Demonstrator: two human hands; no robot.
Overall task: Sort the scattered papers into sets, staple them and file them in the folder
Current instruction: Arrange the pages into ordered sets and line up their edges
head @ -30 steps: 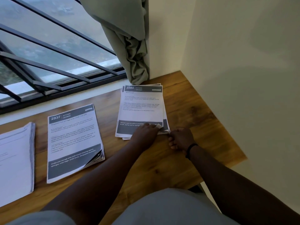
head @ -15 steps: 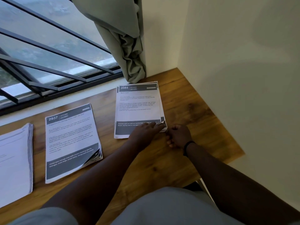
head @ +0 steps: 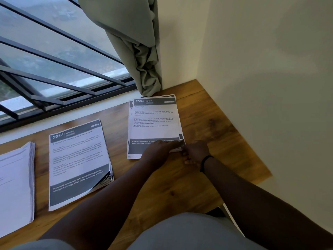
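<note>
Where the wall meets the barred window (head: 54,56), a wooden desk (head: 207,127) fills the corner, with a grey-green curtain (head: 137,51) bunched down onto its far edge. Three piles of printed paper lie across the wood. At the far left, a thick stack (head: 16,186) runs partly out of view, its top sheet mostly white. Just beside it lies a second stack headed 2937 (head: 77,165), angled a little, its lower right corner fanned and curling upward. Well apart from that one, close under the curtain, lies the stack headed 2384 (head: 155,123), its sheets slightly out of line so that edges of lower pages peek out along the top and left.

Both of the person's hands meet at that last stack's near right corner. The left hand (head: 158,150) rests flat on the dark band at the bottom of the top sheet, fingers stretched out straight and pressing the paper down, their tips reaching the corner. The right hand (head: 194,152), with a dark band (head: 205,162) round its wrist, sits on the desk just off the paper's edge, knuckles curled under, and its fingertips pinch the lifted corner of the pages. That corner is raised a little between the two hands, while the pile's other corners lie flat on the wood.
</note>
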